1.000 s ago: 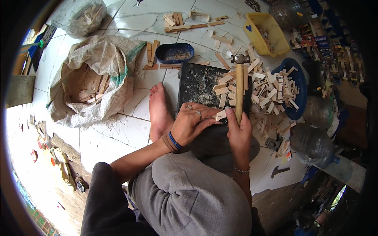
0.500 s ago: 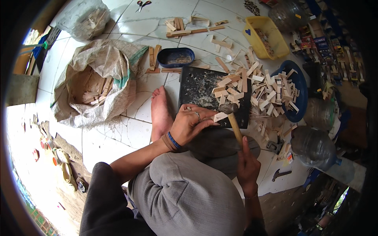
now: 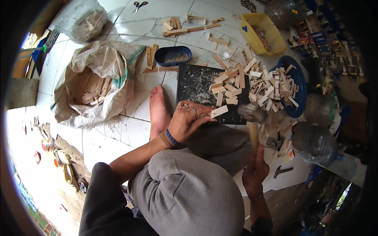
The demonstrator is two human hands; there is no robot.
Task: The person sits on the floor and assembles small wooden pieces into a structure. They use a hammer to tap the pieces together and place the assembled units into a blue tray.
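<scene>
Between the fingers of my left hand [image 3: 190, 121] is a small light wooden block [image 3: 219, 111], held near the front edge of a black board [image 3: 193, 88]. My right hand [image 3: 255, 173] grips the wooden handle of a hammer [image 3: 254, 114]. Its head is smeared by motion and hangs to the right of the block, apart from it. Shavings and several loose wood pieces [image 3: 228, 84] lie on the board. More wood pieces are heaped to its right, spilling against a blue basin [image 3: 298, 88].
A woven sack [image 3: 63, 90] with wood scraps stands at the left. Behind the board sit a small blue tray [image 3: 172, 50] and a yellow tub [image 3: 246, 35]. Scissors [image 3: 138, 5] lie far back. A second hammer [image 3: 282, 170] and large plastic bottles [image 3: 313, 143] are at the right.
The hammer head has come off the block and swung to the right with my right hand. My left hand still pinches the block in nearly the same place.
</scene>
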